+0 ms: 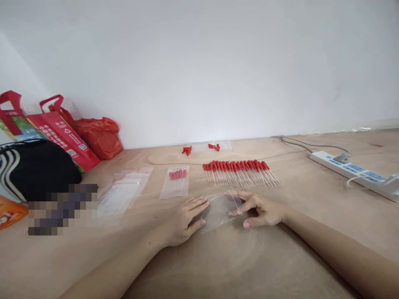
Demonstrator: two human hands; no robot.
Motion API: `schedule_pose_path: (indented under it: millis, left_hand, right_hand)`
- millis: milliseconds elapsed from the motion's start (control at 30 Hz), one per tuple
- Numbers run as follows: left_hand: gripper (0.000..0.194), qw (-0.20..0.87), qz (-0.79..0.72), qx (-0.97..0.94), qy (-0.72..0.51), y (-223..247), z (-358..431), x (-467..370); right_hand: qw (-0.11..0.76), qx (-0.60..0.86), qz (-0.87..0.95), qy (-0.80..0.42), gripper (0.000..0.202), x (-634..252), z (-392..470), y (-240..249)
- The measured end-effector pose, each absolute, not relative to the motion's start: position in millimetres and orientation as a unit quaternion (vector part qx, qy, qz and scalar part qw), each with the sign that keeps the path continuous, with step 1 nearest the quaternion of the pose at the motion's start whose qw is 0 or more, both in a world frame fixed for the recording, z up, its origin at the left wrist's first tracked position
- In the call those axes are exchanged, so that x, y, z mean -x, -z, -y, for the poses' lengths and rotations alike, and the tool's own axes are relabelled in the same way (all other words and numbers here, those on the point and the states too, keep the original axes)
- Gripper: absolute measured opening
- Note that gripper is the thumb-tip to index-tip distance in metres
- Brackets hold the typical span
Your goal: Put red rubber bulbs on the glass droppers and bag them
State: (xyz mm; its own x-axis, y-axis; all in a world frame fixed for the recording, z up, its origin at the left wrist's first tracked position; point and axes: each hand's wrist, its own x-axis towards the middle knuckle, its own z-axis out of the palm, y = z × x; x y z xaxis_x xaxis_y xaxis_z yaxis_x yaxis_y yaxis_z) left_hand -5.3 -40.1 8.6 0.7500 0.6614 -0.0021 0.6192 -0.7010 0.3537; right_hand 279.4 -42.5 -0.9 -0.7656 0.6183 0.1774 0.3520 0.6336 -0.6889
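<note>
A clear zip bag (218, 211) lies on the table between my two hands, its mouth with the red line towards the right. My left hand (186, 218) rests at the bag's left end, fingers stretched and thumb apart. At the mouth is my right hand (262, 209), fingers spread, some of them inside or behind the clear film; which of these I cannot tell. Just beyond the bag lies a row of droppers with red bulbs (235, 168), tips towards me. Left of that row, a filled zip bag (174, 187) holds several droppers.
Flat zip bags (121, 193) lie in a pile at the left. Farther back are more red-bulbed droppers (187, 150) near the wall. A power strip (352, 170) with cables stands at the right. Red bags (98, 137) and a black bag (40, 170) crowd the left side.
</note>
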Motion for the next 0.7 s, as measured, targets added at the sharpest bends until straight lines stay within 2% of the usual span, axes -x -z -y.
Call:
schedule_pose_path:
  millis: [133,233,333,400,567,700]
  left_hand:
    - [0.043,0.173,-0.347,-0.918,-0.081,-11,42,3]
    - [0.043,0.176,-0.352,-0.916,-0.076,-12,42,2]
    - [0.043,0.180,-0.350,-0.916,-0.073,-11,42,4]
    - [0.043,0.180,-0.349,-0.916,-0.076,-11,42,5]
    - [0.044,0.186,-0.354,-0.914,-0.068,-9,41,6]
    - [0.043,0.184,-0.350,-0.916,-0.066,-8,40,5]
  right_hand:
    - [0.253,0.348,0.844,-0.321,0.029,-294,22,0]
    - [0.305,0.522,0.782,-0.152,0.029,-309,-11,2]
    - [0.264,0.643,0.719,0.011,0.025,-318,-44,4]
    - [0.230,0.677,0.697,0.053,0.029,-318,-60,5]
    - [0.168,0.680,0.713,0.023,0.031,-311,-79,7]
    - [0.188,0.696,0.691,-0.044,0.025,-309,-88,7]
